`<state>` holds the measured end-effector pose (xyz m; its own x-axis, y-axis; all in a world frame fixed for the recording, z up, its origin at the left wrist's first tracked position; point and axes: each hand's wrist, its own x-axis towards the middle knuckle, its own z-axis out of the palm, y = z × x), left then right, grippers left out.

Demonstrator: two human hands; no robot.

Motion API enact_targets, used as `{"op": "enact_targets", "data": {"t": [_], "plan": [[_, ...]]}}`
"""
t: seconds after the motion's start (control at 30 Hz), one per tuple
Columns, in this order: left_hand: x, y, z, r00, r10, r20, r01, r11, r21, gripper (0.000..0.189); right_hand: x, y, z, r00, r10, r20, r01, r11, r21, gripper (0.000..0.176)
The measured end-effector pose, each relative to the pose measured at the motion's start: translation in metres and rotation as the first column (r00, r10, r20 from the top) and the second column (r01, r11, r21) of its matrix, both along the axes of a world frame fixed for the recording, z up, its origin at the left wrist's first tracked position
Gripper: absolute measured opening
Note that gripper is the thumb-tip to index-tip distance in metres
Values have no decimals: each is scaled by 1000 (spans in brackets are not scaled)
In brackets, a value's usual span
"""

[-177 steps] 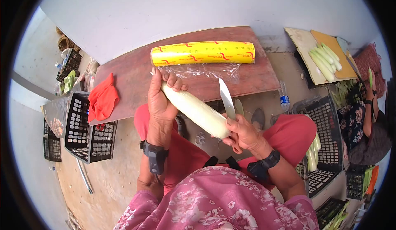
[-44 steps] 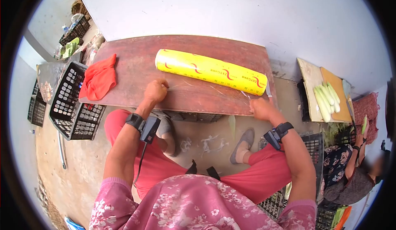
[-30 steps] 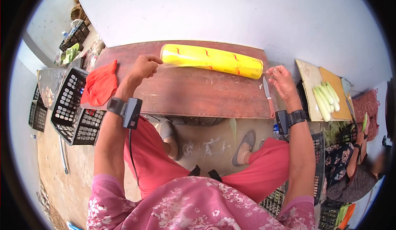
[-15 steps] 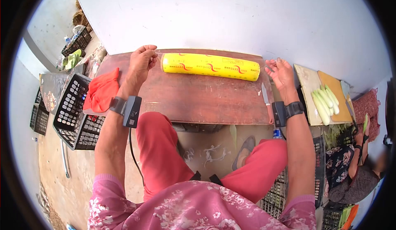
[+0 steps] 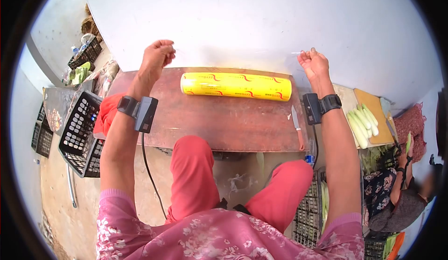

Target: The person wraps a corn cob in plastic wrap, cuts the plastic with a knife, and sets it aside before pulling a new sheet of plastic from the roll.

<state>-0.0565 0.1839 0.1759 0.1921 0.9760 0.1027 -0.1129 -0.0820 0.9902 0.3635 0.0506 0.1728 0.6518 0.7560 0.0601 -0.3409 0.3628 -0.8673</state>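
Observation:
A yellow roll of clear film [image 5: 237, 86] with red print lies lengthwise on the dark red table [image 5: 224, 129]. Beyond its far left end, my left hand [image 5: 159, 54] is raised with fingers pinched on the film's edge. My right hand [image 5: 313, 63] pinches the other side, above the roll's right end. Between the hands the film is stretched, see-through and hard to make out against the white wall. A knife [image 5: 297, 128] with a reddish handle lies at the table's right, near my right forearm.
Red cloth [image 5: 109, 112] and a black crate [image 5: 81, 134] are at the left. Pale long vegetables [image 5: 362, 124] lie on boards at the right, with a co-worker [image 5: 396, 199] beyond. More crates stand below right. A white wall [image 5: 242, 17] rises behind the table.
Both hands have moved up and away from the roll, drawing out film. The roll's print has turned, and the view has shifted slightly.

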Motion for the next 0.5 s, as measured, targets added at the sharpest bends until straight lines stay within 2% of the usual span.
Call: {"op": "enact_targets", "data": {"t": [0.1,0.2,0.23,0.33,0.37,0.43,0.47,0.5], "plan": [[-2,1,-5,992,9,125,-3,999,-42,14,18,8,1,1000,8,0,-8,1000,2,20],[1,-5,13,942,30,334,-57,996,70,14,5,-2,34,999,-14,48,9,995,101,24],[1,-6,12,937,19,348,-52,995,87,14,6,0,28,1000,3,27,-8,985,174,24],[0,-9,8,952,90,293,-83,996,-38,14,-5,0,18,1000,-1,10,1,1000,5,21],[-8,0,8,928,48,370,-49,999,-6,14,12,4,17,998,63,24,-65,995,78,19],[-7,-8,30,900,30,435,-83,991,104,14,23,2,47,992,38,120,-60,980,187,17],[-7,-10,32,888,17,459,-95,984,148,15,24,-5,57,987,17,158,-54,971,232,16],[-8,-9,30,908,39,416,-109,983,145,15,15,-8,60,983,75,167,-115,963,245,16]]}}
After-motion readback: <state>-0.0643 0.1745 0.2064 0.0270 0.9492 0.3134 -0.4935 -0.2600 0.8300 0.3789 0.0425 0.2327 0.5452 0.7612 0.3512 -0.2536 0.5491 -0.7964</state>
